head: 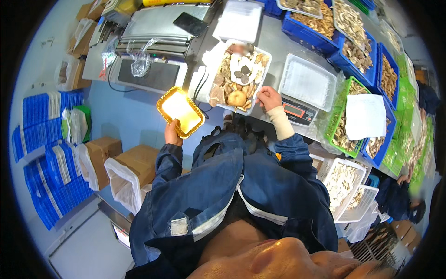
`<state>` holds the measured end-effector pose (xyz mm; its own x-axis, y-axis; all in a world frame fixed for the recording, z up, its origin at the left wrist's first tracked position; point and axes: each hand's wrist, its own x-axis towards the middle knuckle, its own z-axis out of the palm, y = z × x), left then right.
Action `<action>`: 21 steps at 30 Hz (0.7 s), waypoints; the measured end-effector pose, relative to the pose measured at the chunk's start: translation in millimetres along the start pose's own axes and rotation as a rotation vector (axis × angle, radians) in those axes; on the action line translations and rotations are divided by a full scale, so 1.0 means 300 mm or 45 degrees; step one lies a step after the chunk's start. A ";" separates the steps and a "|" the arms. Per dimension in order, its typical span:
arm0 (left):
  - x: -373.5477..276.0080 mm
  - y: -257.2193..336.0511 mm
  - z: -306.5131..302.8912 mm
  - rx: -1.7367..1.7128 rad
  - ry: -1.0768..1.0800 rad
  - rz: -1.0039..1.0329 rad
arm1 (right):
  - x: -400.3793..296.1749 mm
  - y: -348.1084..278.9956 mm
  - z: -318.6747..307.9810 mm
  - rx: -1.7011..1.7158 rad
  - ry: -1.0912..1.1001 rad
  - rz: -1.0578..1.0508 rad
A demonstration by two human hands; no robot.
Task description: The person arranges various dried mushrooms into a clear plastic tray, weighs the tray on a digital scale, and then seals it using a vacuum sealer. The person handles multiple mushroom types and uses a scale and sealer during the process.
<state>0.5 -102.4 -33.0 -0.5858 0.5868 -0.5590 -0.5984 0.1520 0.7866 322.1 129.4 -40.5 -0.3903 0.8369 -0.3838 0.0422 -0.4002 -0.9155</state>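
Observation:
My left hand [173, 133] grips the near edge of a shiny gold tray [181, 112] with a scalloped rim, held up left of the table; glare washes out its inside. My right hand [269, 98] is at the near right corner of a shallow clear plastic tray [266, 62] filled with assorted dried mushrooms [237, 98]; whether its fingers grip the rim, I cannot tell. Right of that hand a digital scale [296, 111] stands with white plastic trays [307, 83] on it. Beyond the mushrooms lie more white plastic trays [242, 21].
A sealing machine [153, 35] with a phone [190, 24] on top stands at left. Blue crates [310, 33] and a green basket [352, 151] of dried mushrooms crowd the right, a white paper [366, 116] above them. Cardboard boxes [137, 162] stand on the floor. Other people are at far right.

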 end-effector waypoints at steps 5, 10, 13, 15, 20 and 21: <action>0.057 -0.108 0.259 0.013 -0.185 -0.098 | -0.198 -0.149 -0.165 0.020 0.145 -0.032; 0.216 -0.292 0.444 0.247 -0.386 -0.165 | -0.410 -0.188 -0.344 0.029 0.362 -0.086; 0.280 -0.370 0.531 0.373 -0.413 -0.097 | -0.528 -0.161 -0.444 -0.005 0.509 -0.075; 0.371 -0.397 0.503 0.520 -0.366 0.098 | -0.563 -0.134 -0.474 0.040 0.567 -0.091; 0.363 -0.381 0.534 1.331 0.073 0.847 | -0.672 -0.063 -0.542 0.083 0.700 -0.106; 0.328 -0.380 0.563 1.528 0.196 1.102 | -0.692 -0.043 -0.555 0.080 0.733 -0.097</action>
<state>103.3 72.4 -133.5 -0.6120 0.7591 0.2220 0.7087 0.4018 0.5799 555.7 23.1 30.7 0.1732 0.9253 -0.3374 -0.0280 -0.3378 -0.9408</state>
